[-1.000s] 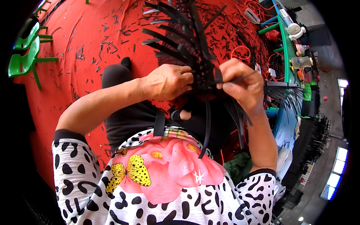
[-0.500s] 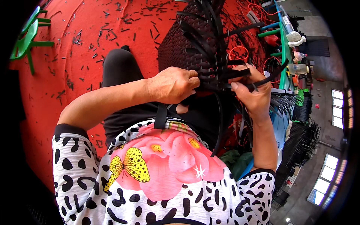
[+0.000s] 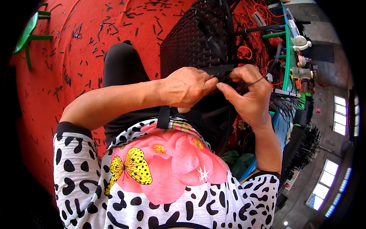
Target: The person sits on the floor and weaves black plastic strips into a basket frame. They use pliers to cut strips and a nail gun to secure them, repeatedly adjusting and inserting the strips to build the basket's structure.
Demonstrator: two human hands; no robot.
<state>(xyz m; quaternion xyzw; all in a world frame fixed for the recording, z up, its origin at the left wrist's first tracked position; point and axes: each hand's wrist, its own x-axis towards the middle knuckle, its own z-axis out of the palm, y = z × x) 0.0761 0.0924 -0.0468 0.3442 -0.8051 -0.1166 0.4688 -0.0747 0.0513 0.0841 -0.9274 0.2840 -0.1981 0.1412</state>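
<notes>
A dark brown woven panel [image 3: 183, 49] stands in front of my lap, with loose flat strips sticking out along its right side. My left hand [image 3: 189, 87] is closed at the panel's lower edge, thumb and forefinger pinched on the weave; its fingertips are partly hidden. Close beside it, the curled fingers and thumb of my right hand [image 3: 249, 93] grip a flat dark strip [image 3: 220, 70]. This strip runs from the weave by my left knuckles toward the right fingers. The two hands' fingertips almost meet.
Short black offcuts lie scattered on the red floor covering [image 3: 87, 45]. A green plastic chair [image 3: 32, 37] stands at the far left. Along the right runs a green-edged table [image 3: 289, 57] with a clear jar [image 3: 301, 73] on it. Orange cord [image 3: 263, 11] lies at the back.
My right hand has moved left, close to my left hand. The left hand has shifted slightly right. The loose strips have swung, and the panel has tilted a little.
</notes>
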